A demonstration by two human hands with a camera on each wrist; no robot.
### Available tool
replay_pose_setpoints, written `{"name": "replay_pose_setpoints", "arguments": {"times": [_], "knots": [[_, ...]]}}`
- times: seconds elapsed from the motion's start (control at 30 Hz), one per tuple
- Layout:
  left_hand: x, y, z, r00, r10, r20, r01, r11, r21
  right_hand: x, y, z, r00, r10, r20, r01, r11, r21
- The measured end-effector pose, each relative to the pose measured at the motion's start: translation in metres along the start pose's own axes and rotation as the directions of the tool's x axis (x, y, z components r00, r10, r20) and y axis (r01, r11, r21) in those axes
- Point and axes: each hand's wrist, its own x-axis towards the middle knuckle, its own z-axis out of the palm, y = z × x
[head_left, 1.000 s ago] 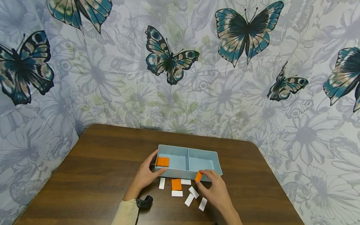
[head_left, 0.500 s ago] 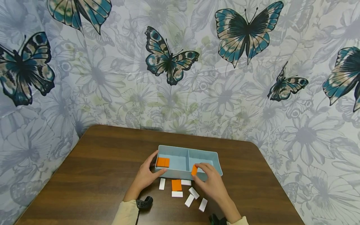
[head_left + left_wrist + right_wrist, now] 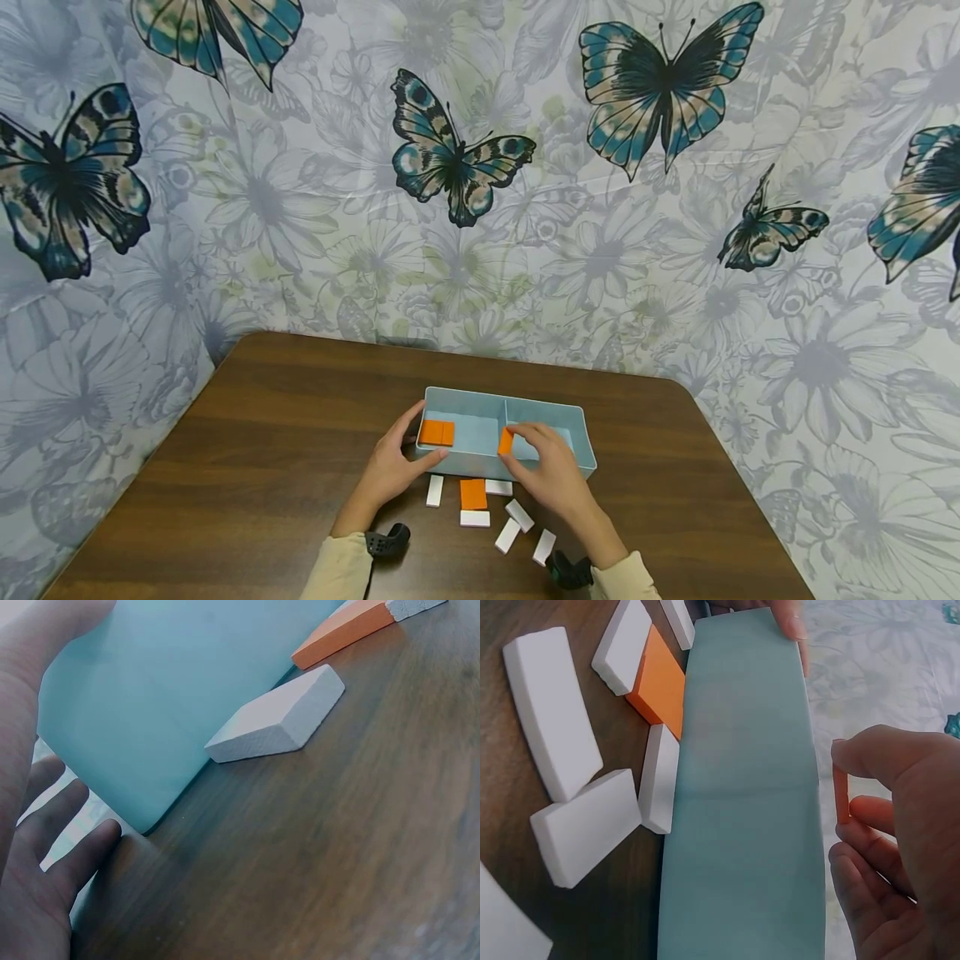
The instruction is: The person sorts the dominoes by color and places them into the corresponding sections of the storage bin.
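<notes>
Two hands work at this worktop (image 3: 247,467), and the right grip (image 3: 551,473) is pinched narrow on one orange block (image 3: 506,441), thumb at one end, fingertips at the other. The block stands on edge at those fingertips, over the near side of the light-blue tray (image 3: 472,463), close to its divider (image 3: 506,412); whether it touches I can't tell. The left grip (image 3: 392,468) is spread wide around the tray's left end, thumb on the near wall. Just inside that grip, in the left compartment, lie more orange blocks (image 3: 437,432) edge to edge. Between the grips, nearer the person, an orange piece (image 3: 473,494) lies among six white blocks (image 3: 507,536), a few of them below the right wrist.

From here, my worry is that end-to-end pinch: uneven pressure could twist the block loose, and it might drop on the wrong side of the divider or out over the near wall. Carried too low, it could clip the divider. The right grip's knuckles could snag the near wall too, and were the left grip to slacken, the tray might skid into the white blocks.
</notes>
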Motion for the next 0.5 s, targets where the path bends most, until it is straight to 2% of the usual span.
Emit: {"name": "replay_pose_setpoints", "arguments": {"times": [0.5], "knots": [[0.001, -0.003, 0.001, 1.0, 0.016, -0.008, -0.016, 1.0, 0.001, 0.025, -0.003, 0.008, 0.996, -0.041, 0.079, 0.042, 0.999, -0.004]]}}
